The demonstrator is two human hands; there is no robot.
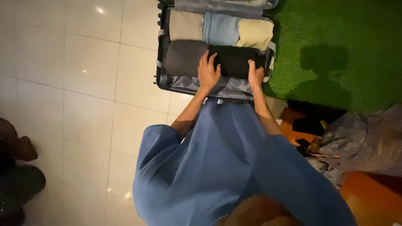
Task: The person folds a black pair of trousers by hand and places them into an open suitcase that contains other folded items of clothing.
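Observation:
An open suitcase point(161, 62) lies on the floor ahead of me, packed with rolled clothes. Both my hands rest on a black rolled garment point(234, 60) in its near row. My left hand point(208, 70) grips the roll's left end, next to a dark grey roll point(182, 57). My right hand point(256, 74) presses on the roll's right end by the suitcase wall. The far row holds a beige roll point(185, 26), a light blue denim roll point(221, 28) and a cream roll point(256, 33). My blue shirt point(226, 167) fills the lower middle of the view.
White tiled floor point(75, 83) spreads to the left. A green grass-like mat point(335, 46) lies to the right of the suitcase. A heap of grey cloth point(368, 142) and dark items sit on an orange surface at lower right. A dark shape point(16, 175) is at the left edge.

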